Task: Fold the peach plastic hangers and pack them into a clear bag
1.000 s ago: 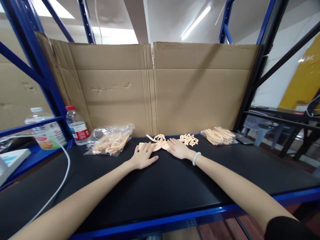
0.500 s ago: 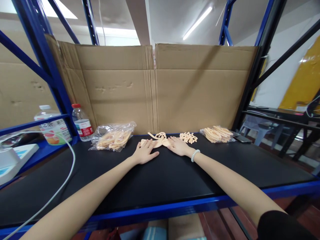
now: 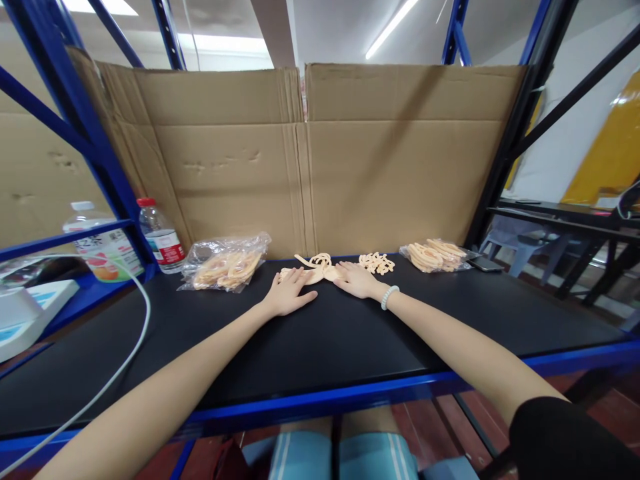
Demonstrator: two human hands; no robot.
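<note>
Your hands lie over a black tabletop [image 3: 320,347] edged on your side by a blue metal rail [image 3: 320,398]. Behind your fingertips stands a cardboard screen [image 3: 410,160], with blue uprights above it and a ceiling light [image 3: 393,28] farther up. Far right of your grip are a yellow panel [image 3: 607,143] and a grey-blue stool [image 3: 525,241]. Left of your left forearm, a white cable [image 3: 135,347] curves toward you past a white device [image 3: 37,317].

As for writing, well left of your left hand a red-capped bottle [image 3: 163,241] wears a red and white label; beyond it, a larger white-capped bottle [image 3: 103,250] shows dark characters and fruit pictures. Neither can be read at this size.

Your left hand [image 3: 290,291] and right hand [image 3: 357,280] are both released, palms down, fingers stretched rather than curled. The pale cord [image 3: 316,275] lies between them, partly under your left fingers and reaching your right fingertips, its loops just beyond. A pile of small pale pieces [image 3: 376,263] sits just behind and right of your right hand. Bagged cords flank you: a left bag [image 3: 225,265] near your left hand, and a right bag [image 3: 435,255] farther off right, with a phone [image 3: 485,264] beside it.
</note>
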